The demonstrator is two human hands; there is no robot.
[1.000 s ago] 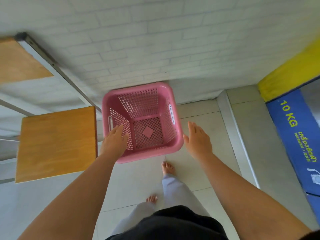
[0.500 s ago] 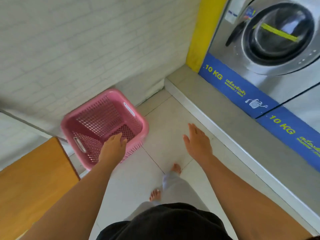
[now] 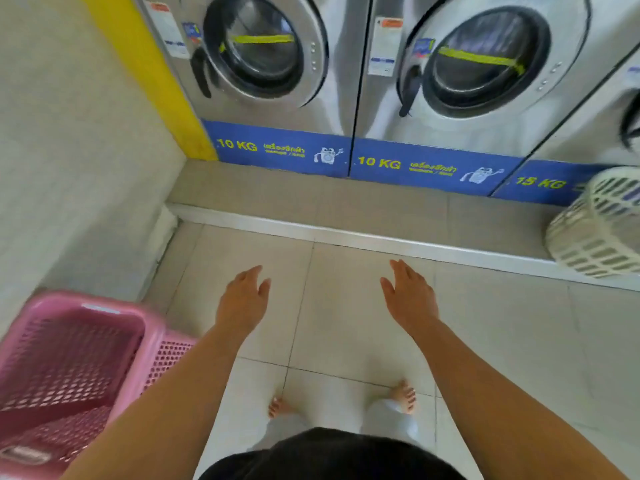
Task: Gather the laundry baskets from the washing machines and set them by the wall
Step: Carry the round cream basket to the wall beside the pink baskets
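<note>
Fingers (image 3: 250, 276) spread above tiled floor (image 3: 346, 306)

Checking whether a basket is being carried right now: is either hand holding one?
No: the left hand and right hand hang open over bare floor, with the pink basket set down by the wall.

Head-high, downward, probably facing washing machines (image 3: 263, 64)
</note>
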